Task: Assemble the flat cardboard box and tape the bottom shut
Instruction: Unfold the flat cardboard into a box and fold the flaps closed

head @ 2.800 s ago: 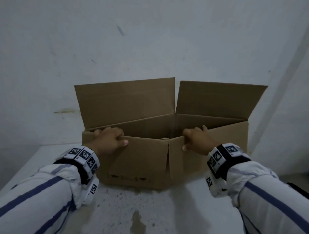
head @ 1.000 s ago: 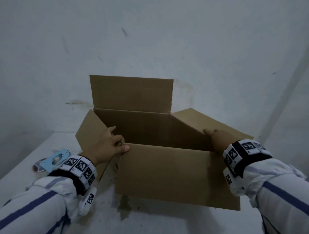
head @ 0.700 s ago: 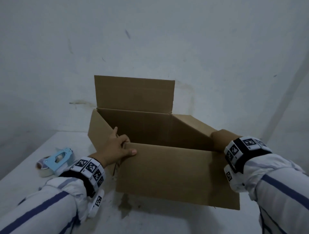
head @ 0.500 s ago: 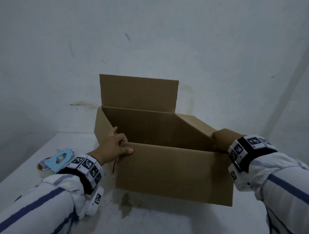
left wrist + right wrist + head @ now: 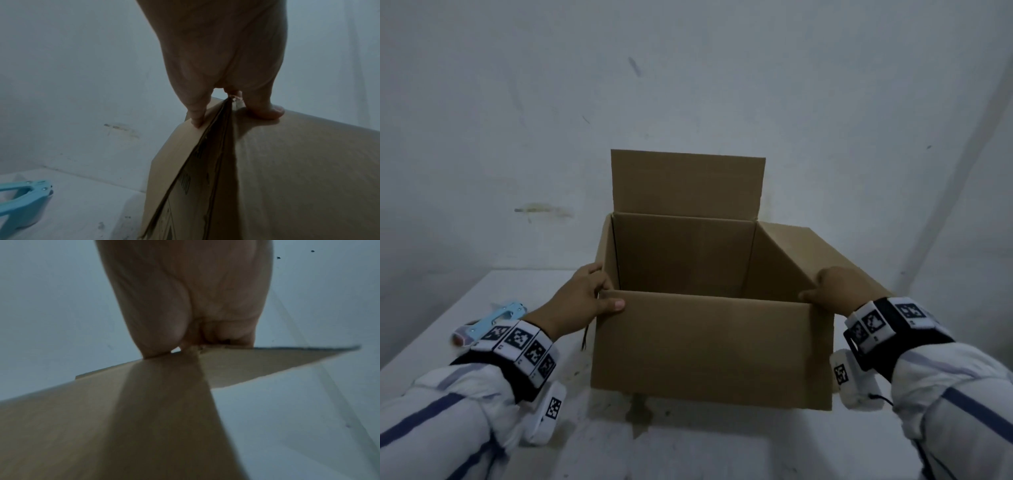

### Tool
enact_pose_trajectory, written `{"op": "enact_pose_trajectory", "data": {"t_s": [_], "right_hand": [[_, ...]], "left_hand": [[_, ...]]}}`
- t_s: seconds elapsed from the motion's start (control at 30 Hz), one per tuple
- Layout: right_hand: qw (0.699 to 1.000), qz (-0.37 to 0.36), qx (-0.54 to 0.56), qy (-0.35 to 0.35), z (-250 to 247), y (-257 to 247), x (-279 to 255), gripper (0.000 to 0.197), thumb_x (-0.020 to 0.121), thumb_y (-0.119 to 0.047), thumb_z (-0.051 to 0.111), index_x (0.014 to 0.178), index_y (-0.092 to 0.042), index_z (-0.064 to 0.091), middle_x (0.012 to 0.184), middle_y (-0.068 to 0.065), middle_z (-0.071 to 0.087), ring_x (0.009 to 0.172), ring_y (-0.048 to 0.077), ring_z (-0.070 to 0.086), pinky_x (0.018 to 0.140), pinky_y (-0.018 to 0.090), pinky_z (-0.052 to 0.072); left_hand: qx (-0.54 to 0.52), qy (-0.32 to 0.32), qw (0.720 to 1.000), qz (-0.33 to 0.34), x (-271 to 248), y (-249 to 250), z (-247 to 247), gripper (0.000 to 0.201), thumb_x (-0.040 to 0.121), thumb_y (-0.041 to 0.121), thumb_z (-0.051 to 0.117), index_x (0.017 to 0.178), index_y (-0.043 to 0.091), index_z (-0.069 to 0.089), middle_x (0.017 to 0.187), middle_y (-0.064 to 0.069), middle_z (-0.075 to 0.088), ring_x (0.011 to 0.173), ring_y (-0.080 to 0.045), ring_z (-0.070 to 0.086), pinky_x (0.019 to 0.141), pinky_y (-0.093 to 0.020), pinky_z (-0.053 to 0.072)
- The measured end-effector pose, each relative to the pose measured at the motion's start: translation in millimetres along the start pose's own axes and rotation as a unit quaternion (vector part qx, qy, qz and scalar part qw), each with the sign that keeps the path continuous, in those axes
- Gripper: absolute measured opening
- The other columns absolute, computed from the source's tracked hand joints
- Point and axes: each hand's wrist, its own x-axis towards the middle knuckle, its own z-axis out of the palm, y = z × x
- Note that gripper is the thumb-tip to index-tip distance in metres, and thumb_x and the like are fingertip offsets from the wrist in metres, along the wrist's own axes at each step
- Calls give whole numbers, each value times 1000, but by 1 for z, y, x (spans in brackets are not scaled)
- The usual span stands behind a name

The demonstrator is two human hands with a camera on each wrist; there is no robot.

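Note:
A brown cardboard box [image 5: 709, 346] stands squared up on the white table [image 5: 602, 445], its far flap upright and its right flap folded outward. My left hand [image 5: 589, 298] grips the near left corner, thumb on the front panel [image 5: 308, 170] and fingers over the left side. At the near right corner, my right hand [image 5: 832, 291] holds the top edge [image 5: 267, 348], fingers over the outward flap. The inside bottom of the box is dark and hidden. A light blue tape dispenser [image 5: 489, 318] lies on the table left of my left wrist, also seen as the tape dispenser [image 5: 22, 204] in the left wrist view.
A white wall [image 5: 688, 85] rises close behind the box, and a second wall [image 5: 979, 222] meets it at the right. The table shows dark stains [image 5: 640, 414] just before the box.
The box has gone from a skewed, half-flat shape to a squared one and shifted slightly right. Both hands kept hold of its near corners. The tape dispenser came into sight at the left.

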Motion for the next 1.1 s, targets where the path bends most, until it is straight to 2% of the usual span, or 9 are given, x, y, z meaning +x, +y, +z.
{"op": "enact_pose_trajectory", "data": {"t_s": [0.07,0.17,0.3,0.47,0.57,0.7,0.87,1.0,1.1], "right_hand": [[999,21,29,12,6,-3,-5,14,89,-22,54,79,-15,46,68,0,43,78,23,50,72,31,41],[996,28,69,39,12,-7,-11,17,88,-11,47,72,-16,45,79,6,52,78,25,50,72,31,40],[996,11,72,52,12,-12,-17,8,90,-9,45,86,-11,52,89,11,56,79,25,49,72,29,36],[997,14,63,49,11,-28,-16,24,93,-7,44,107,-1,61,111,17,63,88,28,55,78,32,42],[997,25,53,59,17,-39,-20,24,95,-7,42,109,1,60,116,19,62,105,32,60,88,33,45],[993,50,68,84,19,-40,-27,23,93,-9,44,107,-4,62,109,16,64,100,31,61,79,31,42],[992,63,99,52,19,-41,-26,22,91,-13,48,105,-4,61,91,11,54,82,25,50,72,30,39],[996,48,74,29,20,-40,-27,25,94,-9,44,113,-2,58,116,16,61,103,30,59,79,29,40],[997,39,56,21,16,-38,-26,26,94,-9,44,114,-2,58,118,16,61,107,30,59,79,30,41]], "left_hand": [[1,-3,1000,3,3,-2,-2,21,79,31,72,73,22,54,151,-7,31,140,-22,27,103,-38,32],[4,-5,1000,1,1,-6,-4,21,79,29,72,74,20,54,150,-6,31,140,-21,28,101,-35,33],[-22,-5,1000,5,-1,-13,-7,23,78,26,73,70,20,53,149,-5,33,138,-20,31,97,-33,32],[-70,-3,997,9,-4,-30,-22,25,77,18,75,69,13,52,142,-3,44,138,-15,31,94,-32,32],[-79,-17,997,4,-11,-39,-23,32,72,34,76,72,13,52,145,0,42,138,-13,30,95,-34,33],[-123,-26,992,-2,-14,-40,-21,38,61,48,68,74,16,53,150,3,33,141,-11,24,105,-41,30],[-123,11,992,-7,-6,-27,-5,29,89,34,59,73,13,47,137,-7,40,140,-13,23,110,-37,23],[-119,38,992,-30,-4,-23,1,24,95,32,50,80,13,46,150,-10,30,144,-20,20,113,-41,21],[-128,40,990,-33,-7,-24,1,20,95,33,48,89,15,48,154,-8,25,142,-21,24,112,-40,22]]}}
